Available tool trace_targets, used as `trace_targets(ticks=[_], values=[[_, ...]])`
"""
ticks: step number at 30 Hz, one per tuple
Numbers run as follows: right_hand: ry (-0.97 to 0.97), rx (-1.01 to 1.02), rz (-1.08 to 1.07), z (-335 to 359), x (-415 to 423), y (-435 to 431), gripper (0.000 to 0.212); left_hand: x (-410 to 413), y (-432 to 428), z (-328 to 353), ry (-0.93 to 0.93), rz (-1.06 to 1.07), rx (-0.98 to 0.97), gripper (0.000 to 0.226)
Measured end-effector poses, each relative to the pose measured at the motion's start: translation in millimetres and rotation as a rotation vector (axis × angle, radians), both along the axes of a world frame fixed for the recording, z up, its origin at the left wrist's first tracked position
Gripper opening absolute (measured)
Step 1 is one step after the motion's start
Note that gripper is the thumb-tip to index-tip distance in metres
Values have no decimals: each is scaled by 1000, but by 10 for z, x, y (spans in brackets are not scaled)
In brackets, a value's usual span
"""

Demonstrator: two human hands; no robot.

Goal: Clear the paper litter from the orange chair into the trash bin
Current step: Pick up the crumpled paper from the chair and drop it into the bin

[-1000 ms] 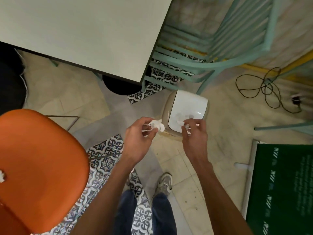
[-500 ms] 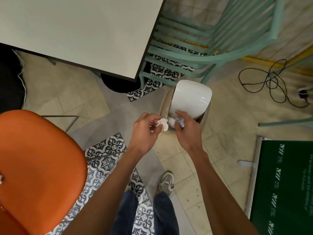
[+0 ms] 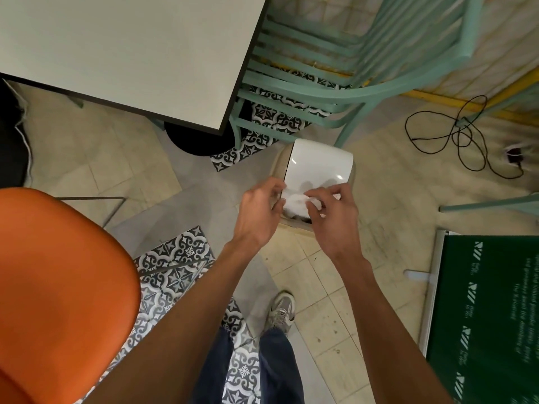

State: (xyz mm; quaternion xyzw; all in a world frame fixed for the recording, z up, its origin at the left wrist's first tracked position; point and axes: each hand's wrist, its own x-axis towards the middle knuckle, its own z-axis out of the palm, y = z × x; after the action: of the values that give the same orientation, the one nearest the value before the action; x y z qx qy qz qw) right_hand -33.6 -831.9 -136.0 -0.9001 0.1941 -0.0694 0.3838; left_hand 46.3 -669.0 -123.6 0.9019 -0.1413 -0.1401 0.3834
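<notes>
The beige trash bin [image 3: 354,176] stands on the floor with its white swing lid [image 3: 319,164] tilted. A crumpled white paper [image 3: 294,204] sits in the bin's opening, between my hands. Just left of it is my left hand [image 3: 258,212], fingers loosely curled and blurred, holding nothing that I can see. Over the opening's right side, my right hand [image 3: 332,218] pinches a small white paper scrap [image 3: 316,203] at its fingertips. The orange chair [image 3: 58,287] fills the lower left; no paper shows on the visible part of its seat.
A pale table [image 3: 122,48] overhangs the top left, with a teal slatted chair [image 3: 306,91] right behind the bin. A black cable [image 3: 455,138] lies on the floor at right. A green board [image 3: 490,301] leans at lower right. My shoe [image 3: 281,312] stands below the bin.
Both hands moved closer over the bin. The crumpled paper left my left hand's fingers and now sits in the opening. The lid has swung further.
</notes>
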Motion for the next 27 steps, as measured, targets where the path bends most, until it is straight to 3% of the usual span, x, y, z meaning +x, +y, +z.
trace_targets(ticks=[4, 7, 11, 18, 27], values=[[214, -300, 65, 41, 18, 21, 31, 2, 20, -68, -70, -14, 55, 36], [289, -353, 104, 49, 47, 58, 42, -11, 44, -87, -64, -21, 48, 39], [261, -342, 97, 24, 74, 123, 44, -17, 103, -88, -49, -30, 28, 41], [132, -232, 51, 168, 67, 369, 24, -62, 443, -7, -18, 70, -46, 31], [-17, -69, 150, 267, 148, 1461, 18, -195, 1848, 172, -49, 353, -38, 11]])
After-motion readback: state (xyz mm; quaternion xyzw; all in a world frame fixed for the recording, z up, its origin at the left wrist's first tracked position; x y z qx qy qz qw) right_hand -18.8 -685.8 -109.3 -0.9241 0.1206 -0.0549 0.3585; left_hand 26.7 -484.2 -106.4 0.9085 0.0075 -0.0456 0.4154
